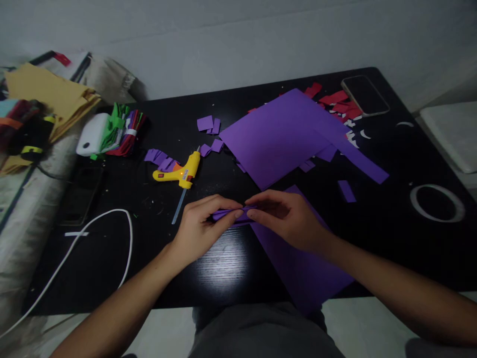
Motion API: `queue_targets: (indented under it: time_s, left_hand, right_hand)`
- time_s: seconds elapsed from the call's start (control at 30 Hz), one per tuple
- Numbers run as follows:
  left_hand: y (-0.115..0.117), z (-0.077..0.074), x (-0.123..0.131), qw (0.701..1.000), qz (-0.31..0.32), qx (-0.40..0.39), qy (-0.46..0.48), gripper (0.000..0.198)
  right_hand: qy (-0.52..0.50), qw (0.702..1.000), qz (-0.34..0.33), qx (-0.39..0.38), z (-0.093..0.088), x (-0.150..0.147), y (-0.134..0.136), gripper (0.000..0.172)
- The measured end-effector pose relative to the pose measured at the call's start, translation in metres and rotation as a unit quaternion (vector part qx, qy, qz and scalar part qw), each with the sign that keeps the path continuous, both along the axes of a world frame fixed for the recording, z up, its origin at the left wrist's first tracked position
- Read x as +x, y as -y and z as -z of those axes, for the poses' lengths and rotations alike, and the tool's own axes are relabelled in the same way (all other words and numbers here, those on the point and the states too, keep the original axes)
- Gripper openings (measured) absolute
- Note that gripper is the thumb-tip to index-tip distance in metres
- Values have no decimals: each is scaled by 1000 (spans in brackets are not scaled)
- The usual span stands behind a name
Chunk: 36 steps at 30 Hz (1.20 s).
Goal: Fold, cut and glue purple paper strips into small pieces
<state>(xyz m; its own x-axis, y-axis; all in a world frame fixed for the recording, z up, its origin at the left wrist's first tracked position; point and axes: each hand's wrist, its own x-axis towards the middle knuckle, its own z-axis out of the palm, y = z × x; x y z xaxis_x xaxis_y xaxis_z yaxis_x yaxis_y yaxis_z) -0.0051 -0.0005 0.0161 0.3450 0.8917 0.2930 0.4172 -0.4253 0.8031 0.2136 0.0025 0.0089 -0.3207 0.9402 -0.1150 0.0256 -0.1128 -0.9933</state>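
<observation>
A narrow folded strip of purple paper is pinched between both my hands above the dark table, with much of it hidden by the fingers. My left hand closes on its left part, thumb in front and fingers behind. On its right end, my right hand pinches with thumb and fingertips. Under the right hand and forearm lies a purple sheet, reaching the table's front edge. Beyond the hands rests a larger purple sheet. A yellow glue gun lies to the left, its glue stick sticking out toward me.
Small purple pieces lie around the glue gun. Red scraps and a phone sit at the back right, a white ring at right. A white cable loops at left, near bundled coloured strips and another phone.
</observation>
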Motion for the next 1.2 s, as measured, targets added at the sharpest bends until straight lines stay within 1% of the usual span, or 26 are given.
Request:
queue_targets:
  time_s: [0.1, 0.17, 0.4, 0.6, 0.73, 0.87, 1.0, 1.2]
  left_hand:
    - [1, 0, 0, 1000, 4, -1, 0, 8]
    - [2, 0, 0, 1000, 6, -3, -4, 7]
    - [2, 0, -1, 1000, 13, -15, -18, 4]
    - [3, 1, -1, 999, 23, -24, -24, 4]
    - [2, 0, -2, 999, 23, -23, -33, 3]
    - [1, -2, -4, 999, 27, -10, -43, 4]
    - [3, -1, -4, 998, 37, 12, -44, 6]
    - [4, -1, -3, 998, 41, 17, -47, 7]
  right_hand:
    - [29, 999, -4, 16, 0, 0, 0, 13]
    - [45, 998, -1, 32, 1, 1, 0, 10]
    - [84, 993, -1, 83, -1, 2, 1, 7]
    - [92, 989, -6, 116, -2, 2, 2, 6]
    - [90, 989, -6, 115, -3, 3, 1, 6]
    - [87, 992, 0, 92, -3, 5, 0, 5]
    - [82, 994, -2, 72, -4, 3, 1, 9]
    - [96, 993, -2, 74, -5, 2, 1, 9]
